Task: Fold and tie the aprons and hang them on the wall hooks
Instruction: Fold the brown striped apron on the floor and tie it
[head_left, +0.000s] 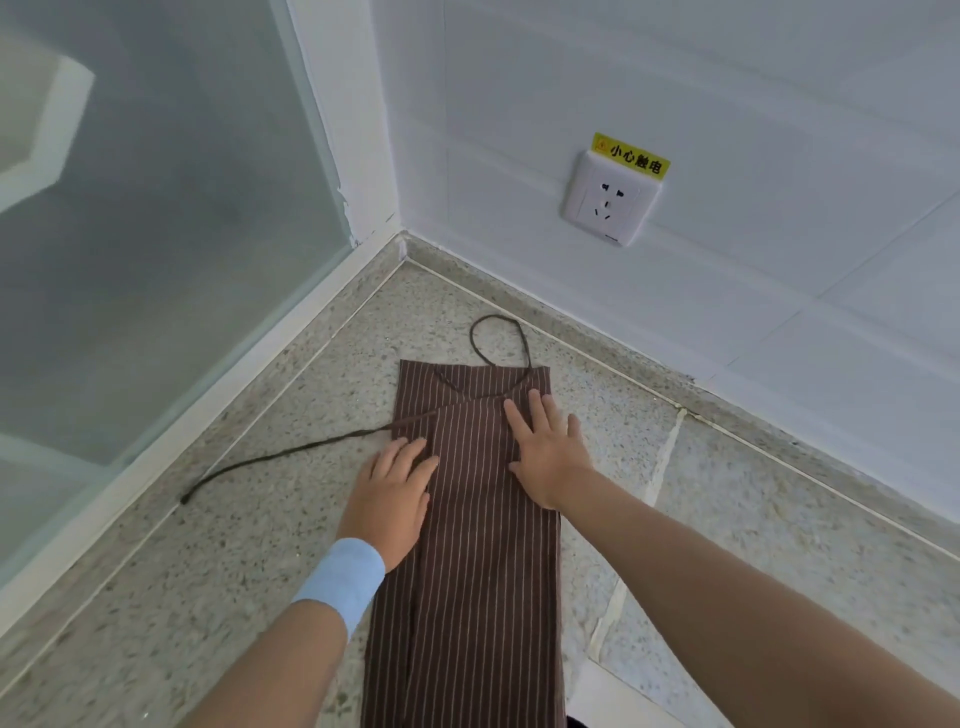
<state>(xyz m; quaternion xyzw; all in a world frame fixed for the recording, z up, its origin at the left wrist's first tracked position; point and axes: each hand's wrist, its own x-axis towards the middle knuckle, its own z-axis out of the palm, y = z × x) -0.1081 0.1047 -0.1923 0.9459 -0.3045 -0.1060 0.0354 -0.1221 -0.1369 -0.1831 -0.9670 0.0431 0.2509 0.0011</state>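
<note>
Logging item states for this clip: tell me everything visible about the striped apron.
The apron is brown cloth with thin white pinstripes, folded lengthwise into a narrow strip lying flat on the speckled stone surface near the wall corner. Its neck loop lies past the far end, and one tie string trails left. The left hand and right hand press flat on it.

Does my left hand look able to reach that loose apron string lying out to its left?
Probably yes: the string lies uncovered just left of the left hand, with nothing between them.
</note>
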